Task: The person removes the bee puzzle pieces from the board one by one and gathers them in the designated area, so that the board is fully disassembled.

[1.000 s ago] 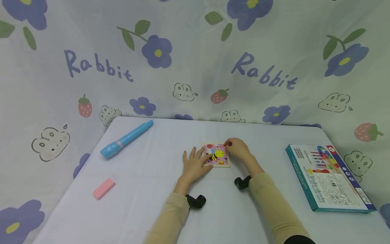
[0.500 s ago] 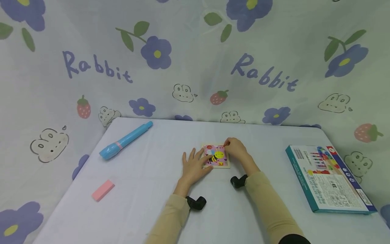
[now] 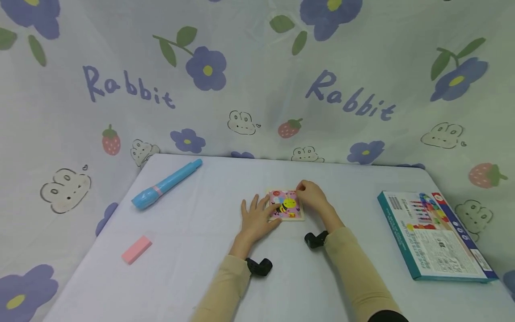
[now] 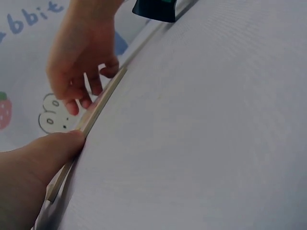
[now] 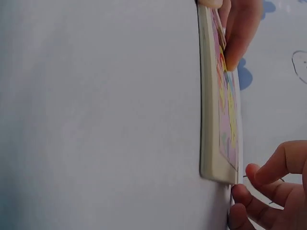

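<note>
A small square picture board [image 3: 289, 206] with a yellow bee on pink and a pale wooden rim lies flat on the white table. Spread over its left side is the left hand [image 3: 255, 222], index finger on the picture and thumb by the lower edge; the left wrist view shows that thumb [image 4: 60, 147] against the rim [image 4: 104, 99]. The right hand [image 3: 314, 197] is at the upper right corner, fingers loosely bent. In the right wrist view its fingertips [image 5: 242, 194] are beside the board's corner [image 5: 218, 170], with no clear grip.
A blue pen-shaped tube [image 3: 166, 184] lies at the back left of the table [image 3: 193, 277], and a pink block [image 3: 137, 249] is nearer the front left. A flat teal-edged box [image 3: 438, 235] lies at the right. Patterned cloth [image 3: 257, 80] hangs behind.
The right forearm and its wrist camera have shifted slightly left, while the right fingertips remain at the board's corner. The left hand and the board look unchanged.
</note>
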Available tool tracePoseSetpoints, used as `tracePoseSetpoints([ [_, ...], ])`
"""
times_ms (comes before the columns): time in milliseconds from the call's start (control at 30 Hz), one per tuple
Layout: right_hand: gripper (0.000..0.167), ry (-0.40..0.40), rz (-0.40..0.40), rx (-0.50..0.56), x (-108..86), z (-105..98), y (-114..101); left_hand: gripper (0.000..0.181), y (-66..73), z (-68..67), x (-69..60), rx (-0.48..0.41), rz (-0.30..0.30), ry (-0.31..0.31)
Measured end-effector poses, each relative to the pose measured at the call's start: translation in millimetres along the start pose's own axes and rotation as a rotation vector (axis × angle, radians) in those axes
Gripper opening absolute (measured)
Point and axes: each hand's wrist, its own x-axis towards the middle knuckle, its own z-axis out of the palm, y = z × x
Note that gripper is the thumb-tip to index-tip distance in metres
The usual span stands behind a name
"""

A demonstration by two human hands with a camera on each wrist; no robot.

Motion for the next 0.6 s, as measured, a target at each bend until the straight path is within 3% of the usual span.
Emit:
tracePoseSetpoints([
  [133, 0.024, 0.01, -0.009, 0.044, -0.6, 0, 1, 0.047, -0.1, -3.1, 4.4, -0.005, 0.038, -0.024],
  [267, 0.024, 0.001, -0.024, 0.019, 0.9, 1, 2, 0.042, -1.5, -5.1, 12.3, -0.028, 0.115, -0.051],
  [333, 0.023, -0.004, -0.034, -0.001, 1.7, 1, 2, 0.048, -2.6, -5.3, 15.9, -0.062, 0.136, -0.074],
  [500, 0.02, 0.0, -0.045, -0.044, 1.6, 1, 1, 0.071, -4.4, -4.4, 20.4, -0.112, 0.133, -0.118],
  [600, 0.019, 0.016, -0.037, -0.064, 0.6, 0, -1, 0.073, -2.9, -4.0, 22.1, -0.118, 0.13, -0.116],
])
